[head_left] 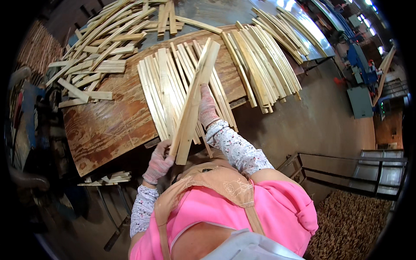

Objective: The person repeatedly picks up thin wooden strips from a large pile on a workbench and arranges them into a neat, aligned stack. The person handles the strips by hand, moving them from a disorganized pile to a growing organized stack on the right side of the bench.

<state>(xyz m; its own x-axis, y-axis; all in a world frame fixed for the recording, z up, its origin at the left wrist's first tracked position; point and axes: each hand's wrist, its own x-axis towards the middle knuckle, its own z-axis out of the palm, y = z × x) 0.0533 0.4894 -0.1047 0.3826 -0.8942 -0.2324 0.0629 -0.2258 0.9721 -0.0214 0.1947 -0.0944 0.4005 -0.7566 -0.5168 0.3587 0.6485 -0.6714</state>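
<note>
Two pale wooden slats are held up at a slant in front of me, crossed slightly so their near ends spread apart. My left hand, in a pinkish work glove, is closed at their near end. Farther up, my right hand, gloved the same way, grips their right side. Beneath them a row of loose wooden slats lies side by side on the plywood tabletop, partly hidden by the held pair. Another row of slats lies to the right of it.
A jumbled heap of slats covers the far left of the table. More slats rest on a metal surface at the far right. A metal rail stands at the lower right, beside a large mass of short wood pieces. Machinery stands beyond.
</note>
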